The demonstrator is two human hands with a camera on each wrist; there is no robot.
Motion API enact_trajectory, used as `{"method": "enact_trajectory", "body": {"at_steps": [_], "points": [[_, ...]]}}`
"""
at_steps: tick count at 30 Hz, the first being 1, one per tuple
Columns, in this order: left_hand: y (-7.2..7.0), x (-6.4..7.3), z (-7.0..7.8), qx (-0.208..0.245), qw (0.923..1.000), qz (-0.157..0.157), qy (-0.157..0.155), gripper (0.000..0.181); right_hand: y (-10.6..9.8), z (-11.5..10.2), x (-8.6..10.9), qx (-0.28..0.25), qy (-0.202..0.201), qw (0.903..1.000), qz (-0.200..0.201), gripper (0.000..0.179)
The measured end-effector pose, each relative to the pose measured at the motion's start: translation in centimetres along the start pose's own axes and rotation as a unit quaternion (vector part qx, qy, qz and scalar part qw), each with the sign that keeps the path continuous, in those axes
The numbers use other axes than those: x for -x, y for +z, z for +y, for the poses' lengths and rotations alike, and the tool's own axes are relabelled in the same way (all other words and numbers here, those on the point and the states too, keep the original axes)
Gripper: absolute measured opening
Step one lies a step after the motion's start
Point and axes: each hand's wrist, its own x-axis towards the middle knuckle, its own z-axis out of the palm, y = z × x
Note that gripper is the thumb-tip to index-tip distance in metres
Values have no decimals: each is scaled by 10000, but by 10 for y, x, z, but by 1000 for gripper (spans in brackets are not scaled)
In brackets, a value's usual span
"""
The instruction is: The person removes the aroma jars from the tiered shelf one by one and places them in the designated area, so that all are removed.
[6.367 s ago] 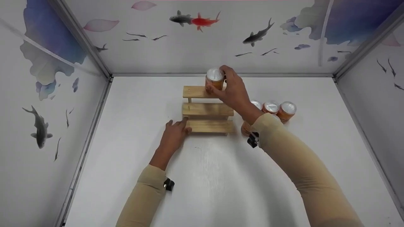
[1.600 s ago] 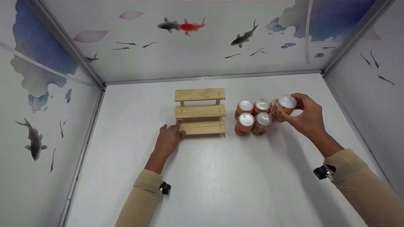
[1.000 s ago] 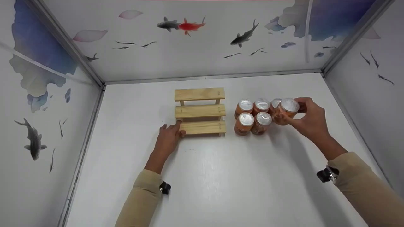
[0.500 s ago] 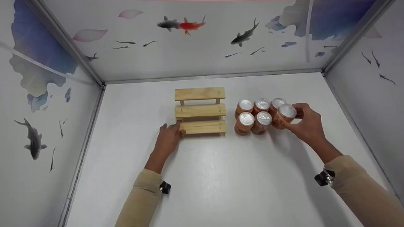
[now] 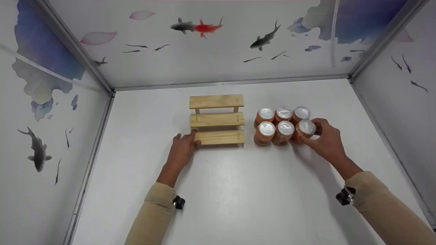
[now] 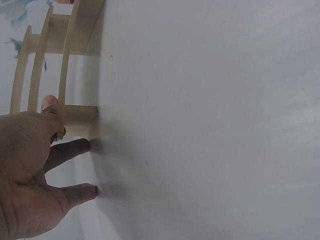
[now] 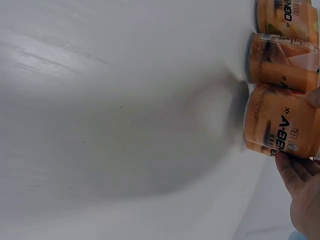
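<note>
My right hand (image 5: 325, 140) grips an orange can (image 5: 305, 131) with a silvery lid, fingers and thumb around its sides. It is upright at the near right corner of a group of matching cans (image 5: 264, 134). In the right wrist view, the held can (image 7: 280, 122) has black lettering; whether its base touches the table cannot be told. My left hand (image 5: 182, 149) holds the lower left corner of a three-step wooden rack (image 5: 218, 119). In the left wrist view its thumb lies at the end of the lowest board (image 6: 64, 75), while two fingers reach to the table.
The cans stand in two rows just right of the rack on a white table (image 5: 224, 190). White panels with painted fish (image 5: 207, 28) enclose the table at the back and both sides. Each wrist carries a small black camera (image 5: 345, 196).
Earlier the right hand had a can at the rack's top step. That top step is now bare; the right hand has lowered a can into the group's near right corner. The left hand stays.
</note>
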Motion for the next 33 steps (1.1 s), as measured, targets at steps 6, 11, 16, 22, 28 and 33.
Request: {"method": "enact_trajectory", "body": {"at_steps": [6, 11, 16, 22, 28, 33], "points": [[26, -11, -26, -26, 10000, 61, 56, 72, 4, 5, 2, 81, 124, 9999, -81, 69], [19, -8, -18, -21, 9997, 151, 165, 70, 6, 8, 2, 111, 178, 9998, -68, 69], [5, -2, -2, 26, 9991, 280, 322, 59, 8, 7, 3, 38, 183, 9998, -72, 69], [13, -4, -11, -109, 9989, 309, 325, 60, 9, 4, 4, 25, 168, 9998, -42, 68], [0, -2, 3, -140, 9999, 50, 20, 54, 10, 4, 3, 8, 144, 9998, -116, 66], [-19, 6, 25, -211, 9993, -189, -236, 50, 8, 4, 2, 92, 179, 9994, -279, 66]]}}
